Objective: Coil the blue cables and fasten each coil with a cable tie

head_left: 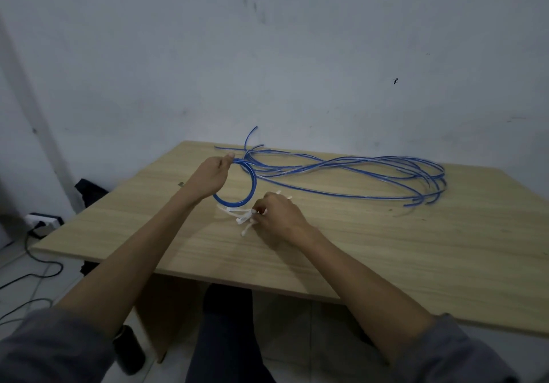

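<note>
My left hand (211, 174) grips a small blue cable coil (252, 186) at its top and holds it upright on the wooden table (386, 249). Just below the coil lies a small bunch of white cable ties (237, 215). My right hand (277, 215) rests on that bunch, its fingers curled and pinching the ties. Several loose blue cables (356, 168) sprawl in long loops across the back of the table, reaching to the far right.
A grey wall stands close behind the table. Left of the table on the floor are a white power strip (44, 220) and black cords (38, 267). A dark bottle (129, 350) stands on the floor by the table leg.
</note>
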Available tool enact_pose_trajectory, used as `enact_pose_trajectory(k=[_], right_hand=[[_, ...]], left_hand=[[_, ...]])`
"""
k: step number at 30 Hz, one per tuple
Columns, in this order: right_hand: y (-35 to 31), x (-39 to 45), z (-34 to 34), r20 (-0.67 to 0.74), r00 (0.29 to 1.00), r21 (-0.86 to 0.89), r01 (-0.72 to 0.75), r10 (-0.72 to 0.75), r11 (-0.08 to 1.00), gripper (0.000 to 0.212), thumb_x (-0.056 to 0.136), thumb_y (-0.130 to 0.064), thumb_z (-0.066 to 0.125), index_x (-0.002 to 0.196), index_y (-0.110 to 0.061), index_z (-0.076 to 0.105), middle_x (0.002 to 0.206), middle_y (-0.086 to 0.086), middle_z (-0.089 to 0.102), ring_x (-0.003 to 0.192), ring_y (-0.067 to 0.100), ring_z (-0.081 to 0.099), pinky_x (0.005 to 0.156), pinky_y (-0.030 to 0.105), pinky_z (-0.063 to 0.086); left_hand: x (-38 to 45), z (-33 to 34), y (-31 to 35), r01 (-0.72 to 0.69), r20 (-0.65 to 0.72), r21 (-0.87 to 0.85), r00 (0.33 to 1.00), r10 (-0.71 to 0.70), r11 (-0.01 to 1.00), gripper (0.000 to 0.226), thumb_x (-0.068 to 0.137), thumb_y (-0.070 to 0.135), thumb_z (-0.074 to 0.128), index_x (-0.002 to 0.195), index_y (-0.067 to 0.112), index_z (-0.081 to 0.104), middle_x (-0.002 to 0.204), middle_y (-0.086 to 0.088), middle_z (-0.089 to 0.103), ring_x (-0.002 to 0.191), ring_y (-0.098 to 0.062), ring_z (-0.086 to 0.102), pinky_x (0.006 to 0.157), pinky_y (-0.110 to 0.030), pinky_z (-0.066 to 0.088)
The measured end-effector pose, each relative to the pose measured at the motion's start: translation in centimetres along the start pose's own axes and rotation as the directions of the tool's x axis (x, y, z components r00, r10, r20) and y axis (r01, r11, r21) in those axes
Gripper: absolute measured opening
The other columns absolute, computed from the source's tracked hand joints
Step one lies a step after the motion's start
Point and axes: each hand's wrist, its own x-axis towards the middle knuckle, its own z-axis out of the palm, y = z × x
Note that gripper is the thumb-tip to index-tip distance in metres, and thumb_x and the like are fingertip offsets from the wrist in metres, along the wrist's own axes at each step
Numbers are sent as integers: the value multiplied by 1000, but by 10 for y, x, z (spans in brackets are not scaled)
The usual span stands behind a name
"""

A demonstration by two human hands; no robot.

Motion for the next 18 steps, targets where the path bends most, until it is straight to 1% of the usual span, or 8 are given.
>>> enact_pose_trajectory(k=[4, 6, 8, 10, 12, 14, 16, 18], right_hand=[[-2, 7, -21, -74, 995, 198, -49, 64, 979, 21, 98, -28, 61, 101, -13, 74, 94, -2, 67, 86, 14, 60, 76, 32, 46], [-4, 9, -40, -111, 989, 331, -54, 96, 942, 22, 98, -27, 61, 87, -12, 73, 79, -4, 66, 73, 8, 58, 69, 28, 44], [-10, 8, -64, -144, 980, 435, -61, 136, 898, 28, 98, -26, 62, 71, -20, 65, 60, -12, 55, 56, -2, 47, 60, 21, 37], [-15, 8, -88, -151, 972, 542, -72, 182, 837, 27, 98, -26, 62, 71, -19, 63, 53, -14, 47, 48, -2, 40, 56, 19, 34], [-20, 8, -112, -151, 969, 629, -57, 194, 775, 23, 98, -24, 62, 77, -16, 67, 56, -13, 49, 51, 3, 42, 57, 19, 36], [-23, 6, -134, -155, 969, 692, -34, 194, 721, 18, 98, -21, 62, 87, -10, 72, 63, -6, 57, 54, 7, 46, 56, 20, 39], [-27, 2, -151, -171, 968, 727, -1, 182, 687, 19, 98, -18, 60, 93, -5, 73, 68, 0, 63, 56, 11, 48, 53, 20, 39], [-29, -2, -161, -180, 971, 728, 22, 159, 685, 19, 97, -18, 57, 92, -6, 72, 69, 1, 65, 58, 14, 50, 53, 20, 40]], left_hand=[[5, 2, 3, 17, -60, 17, 998, -16, 1000, 54, 107, 48, 27, 67, 12, 32, 59, -5, 36, 51, -20, 34, 56, -33, 28], [7, 4, 6, 30, -94, 44, 995, -26, 999, 56, 108, 45, 26, 65, 11, 34, 59, -7, 40, 54, -22, 40, 56, -35, 30], [8, 6, 10, 46, -113, 62, 993, -39, 997, 57, 109, 43, 25, 63, 11, 33, 58, -7, 40, 54, -22, 41, 55, -35, 29], [10, 8, 13, 69, -116, 48, 991, -63, 996, 58, 109, 42, 24, 61, 11, 33, 58, -7, 40, 54, -23, 41, 55, -34, 29], [12, 10, 16, 81, -118, 9, 990, -80, 997, 59, 109, 43, 24, 61, 11, 34, 58, -8, 41, 56, -25, 43, 61, -36, 36], [13, 13, 21, 79, -139, -32, 987, -83, 996, 60, 109, 42, 23, 61, 10, 36, 56, -8, 41, 55, -26, 43, 64, -38, 41], [14, 15, 29, 80, -178, -43, 980, -86, 996, 61, 110, 38, 22, 58, 9, 35, 54, -8, 39, 53, -24, 40, 59, -36, 35], [17, 16, 33, 91, -234, -37, 967, -97, 995, 60, 110, 36, 21, 58, 10, 36, 55, -8, 41, 56, -26, 42, 61, -35, 31]])
